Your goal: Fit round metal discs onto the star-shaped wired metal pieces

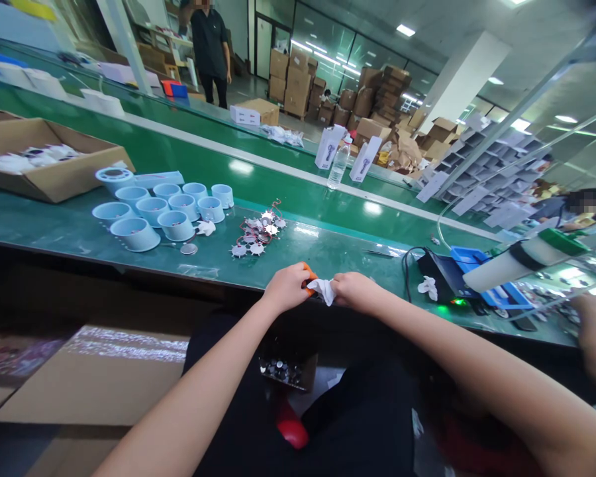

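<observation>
Green worktop [350, 265] stretches beyond the left hand [287, 288], which is closed around an orange object [308, 273], and the right hand [356, 292], which grips a white cloth [324, 290] between them. Star-shaped metal discs with red wires [258, 235] lie ahead and left of the hands, with pale blue cups [171, 212] farther left.

Bright ceiling lights [406, 30], glare on green belt [241, 167]; edges seemingly warped.
</observation>
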The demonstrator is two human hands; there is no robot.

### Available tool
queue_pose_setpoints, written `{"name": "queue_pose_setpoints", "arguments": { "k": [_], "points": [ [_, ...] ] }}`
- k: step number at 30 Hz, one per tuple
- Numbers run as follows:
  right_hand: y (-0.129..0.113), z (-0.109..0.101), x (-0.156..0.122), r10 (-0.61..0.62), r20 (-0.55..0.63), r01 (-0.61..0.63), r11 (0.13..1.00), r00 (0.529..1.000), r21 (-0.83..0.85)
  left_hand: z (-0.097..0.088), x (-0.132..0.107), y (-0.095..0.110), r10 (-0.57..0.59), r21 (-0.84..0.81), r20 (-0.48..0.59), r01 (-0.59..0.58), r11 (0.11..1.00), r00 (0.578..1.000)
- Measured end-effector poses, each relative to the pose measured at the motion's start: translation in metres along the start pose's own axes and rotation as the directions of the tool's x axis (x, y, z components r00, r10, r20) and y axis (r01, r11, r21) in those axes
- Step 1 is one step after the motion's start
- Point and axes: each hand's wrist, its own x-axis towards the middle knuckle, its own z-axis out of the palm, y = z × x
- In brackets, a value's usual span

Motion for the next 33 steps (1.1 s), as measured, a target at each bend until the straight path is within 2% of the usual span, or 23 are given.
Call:
{"name": "queue_pose_setpoints", "arguments": {
  "k": [10, 33],
  "points": [
    [-0.0057, 0.0008, 0.0047, 0.009, 0.015, -0.007, 0.996, 1.0, -0.085, -0.0002, 0.0, -0.0003, 0.007, 0.006, 0.001, -0.007, 1.0, 1.0],
    [-0.0059, 0.0032, 0.01, -0.069, 0.017, 0.07, 0.988, 0.997, -0.137, 0.0016, -0.0002, -0.0027, 0.019, 0.024, -0.001, -0.019, 1.0, 1.0]
  ]
}}
